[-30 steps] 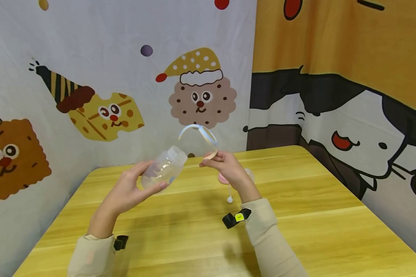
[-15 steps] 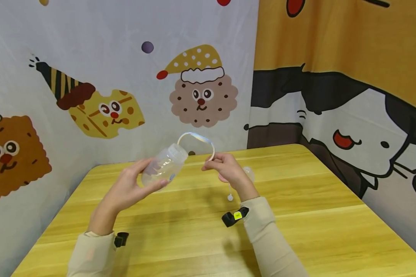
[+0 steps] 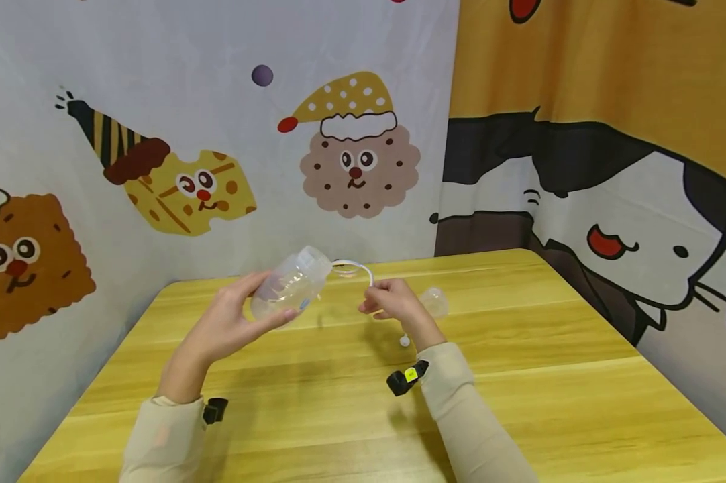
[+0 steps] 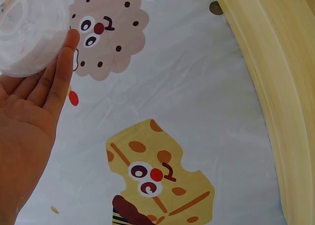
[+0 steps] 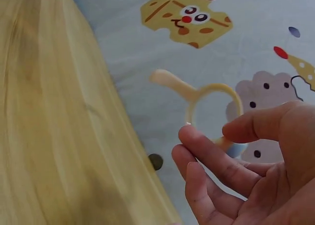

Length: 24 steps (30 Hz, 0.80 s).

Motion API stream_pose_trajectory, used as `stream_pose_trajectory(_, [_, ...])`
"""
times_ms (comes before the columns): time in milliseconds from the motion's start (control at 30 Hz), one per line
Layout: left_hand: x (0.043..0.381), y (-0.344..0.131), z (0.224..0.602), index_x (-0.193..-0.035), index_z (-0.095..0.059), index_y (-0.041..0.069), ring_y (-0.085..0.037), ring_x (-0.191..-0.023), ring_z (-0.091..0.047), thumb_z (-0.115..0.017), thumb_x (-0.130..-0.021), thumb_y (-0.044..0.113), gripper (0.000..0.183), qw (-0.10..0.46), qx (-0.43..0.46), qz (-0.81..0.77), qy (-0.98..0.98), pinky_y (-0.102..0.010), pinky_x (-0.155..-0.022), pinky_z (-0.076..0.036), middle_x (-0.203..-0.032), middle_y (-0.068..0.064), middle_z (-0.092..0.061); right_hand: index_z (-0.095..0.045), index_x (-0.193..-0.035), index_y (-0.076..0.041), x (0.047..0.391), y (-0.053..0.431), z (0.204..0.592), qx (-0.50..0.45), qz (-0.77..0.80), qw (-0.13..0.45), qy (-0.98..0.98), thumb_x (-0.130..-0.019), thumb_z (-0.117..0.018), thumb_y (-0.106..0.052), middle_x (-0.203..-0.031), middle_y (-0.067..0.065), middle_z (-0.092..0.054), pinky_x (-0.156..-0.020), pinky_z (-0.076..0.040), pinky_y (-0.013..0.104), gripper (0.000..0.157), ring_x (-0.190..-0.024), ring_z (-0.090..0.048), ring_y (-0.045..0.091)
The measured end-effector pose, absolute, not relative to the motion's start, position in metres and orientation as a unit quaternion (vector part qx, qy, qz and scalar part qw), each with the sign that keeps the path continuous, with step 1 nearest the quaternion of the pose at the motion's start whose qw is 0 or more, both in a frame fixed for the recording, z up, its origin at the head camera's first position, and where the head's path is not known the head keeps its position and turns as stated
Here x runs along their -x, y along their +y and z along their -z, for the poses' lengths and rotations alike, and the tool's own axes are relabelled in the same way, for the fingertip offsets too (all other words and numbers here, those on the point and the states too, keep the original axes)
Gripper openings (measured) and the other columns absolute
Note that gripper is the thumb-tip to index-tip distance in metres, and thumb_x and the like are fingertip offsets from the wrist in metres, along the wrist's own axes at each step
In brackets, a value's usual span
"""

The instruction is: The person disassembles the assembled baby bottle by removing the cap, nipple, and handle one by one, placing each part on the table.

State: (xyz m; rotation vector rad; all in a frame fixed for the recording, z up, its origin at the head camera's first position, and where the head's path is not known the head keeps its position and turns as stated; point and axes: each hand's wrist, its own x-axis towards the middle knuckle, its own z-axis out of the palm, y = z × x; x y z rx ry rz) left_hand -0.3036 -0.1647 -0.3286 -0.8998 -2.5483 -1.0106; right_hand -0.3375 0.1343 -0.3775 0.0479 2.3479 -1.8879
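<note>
My left hand (image 3: 227, 325) grips a clear baby bottle (image 3: 287, 285) above the table. The bottle is tilted, its uncapped neck pointing up and to the right. In the left wrist view the round bottle base (image 4: 32, 35) rests against the fingers. My right hand (image 3: 396, 303) pinches a pale looped bottle handle (image 3: 371, 274) between thumb and fingers, just right of the bottle's neck. The right wrist view shows the handle's ring and a projecting arm (image 5: 174, 84); fingertips cover the ring's lower part. Head-on, the far end of the handle overlaps the space beside the neck.
Behind my right hand, a clear dome-shaped cover (image 3: 434, 302) lies on the wooden table (image 3: 520, 376). A small white ball (image 3: 404, 341) lies nearby at the end of a thin tube. A cartoon-printed curtain (image 3: 218, 67) hangs behind the table's far edge.
The handle has turned from a raised loop to a flatter, lower pose beside the bottle's neck. My left hand keeps its grip. The pink part behind my right hand is now hidden.
</note>
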Motion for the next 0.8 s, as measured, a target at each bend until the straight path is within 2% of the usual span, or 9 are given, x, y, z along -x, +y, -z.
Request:
stream_pose_trajectory(167, [0.304, -0.163, 0.327, -0.134, -0.055, 0.026, -0.008, -0.096, -0.06, -0.075, -0.082, 0.048, 0.06, 0.126, 0.31, 0.349, -0.875, -0.034, -0.075, -0.052, -0.114, 0.009, -0.063, -0.064, -0.11, 0.001, 0.341, 0.135, 0.386, -0.025, 0.613, 0.085, 0.785, -0.097, -0.054, -0.017, -0.088, 0.013, -0.074, -0.086, -0.054, 0.046, 0.024, -0.086, -0.071, 0.021])
stream_pose_trajectory(300, [0.304, -0.163, 0.328, -0.134, -0.054, 0.026, -0.011, -0.097, -0.06, -0.075, -0.083, 0.046, 0.059, 0.123, 0.316, 0.351, -0.873, -0.035, -0.076, -0.052, -0.115, 0.008, -0.064, -0.063, -0.112, 0.005, 0.342, 0.134, 0.392, -0.015, 0.593, 0.109, 0.798, -0.097, -0.052, -0.014, -0.09, 0.015, -0.074, -0.085, -0.053, 0.046, 0.027, -0.087, -0.071, 0.024])
stream_pose_trajectory(433, [0.304, -0.164, 0.329, -0.134, -0.054, 0.028, -0.011, -0.097, -0.06, -0.075, -0.083, 0.046, 0.058, 0.121, 0.314, 0.353, -0.873, -0.035, -0.077, -0.053, -0.114, 0.009, -0.063, -0.061, -0.116, 0.009, 0.341, 0.134, 0.397, -0.007, 0.572, 0.122, 0.811, -0.097, -0.05, -0.013, -0.092, 0.017, -0.074, -0.072, -0.053, 0.038, 0.031, -0.086, -0.071, 0.023])
stream_pose_trajectory(600, [0.304, -0.164, 0.329, -0.132, -0.054, 0.031, -0.01, -0.098, -0.061, -0.075, -0.083, 0.048, 0.056, 0.118, 0.313, 0.355, -0.873, -0.035, -0.078, -0.052, -0.112, 0.013, -0.063, -0.061, -0.11, 0.009, 0.34, 0.135, 0.405, -0.015, 0.549, 0.133, 0.825, -0.095, -0.05, -0.011, -0.091, 0.018, -0.074, -0.053, -0.039, 0.024, 0.028, -0.082, -0.073, 0.025])
stream_pose_trajectory(700, [0.304, -0.164, 0.328, -0.133, -0.054, 0.03, -0.011, -0.099, -0.061, -0.075, -0.083, 0.047, 0.056, 0.117, 0.314, 0.354, -0.873, -0.035, -0.079, -0.052, -0.112, 0.013, -0.063, -0.06, -0.106, 0.009, 0.34, 0.134, 0.408, -0.022, 0.547, 0.132, 0.827, -0.093, -0.049, -0.01, -0.09, 0.021, -0.073, -0.05, -0.037, 0.02, 0.025, -0.081, -0.073, 0.027])
stream_pose_trajectory(800, [0.304, -0.164, 0.328, -0.133, -0.054, 0.03, -0.012, -0.099, -0.061, -0.075, -0.083, 0.047, 0.057, 0.115, 0.311, 0.355, -0.874, -0.036, -0.079, -0.052, -0.113, 0.011, -0.063, -0.06, -0.103, 0.01, 0.34, 0.134, 0.41, -0.026, 0.541, 0.121, 0.831, -0.093, -0.05, -0.009, -0.087, 0.022, -0.072, -0.055, -0.048, 0.021, 0.023, -0.077, -0.073, 0.028])
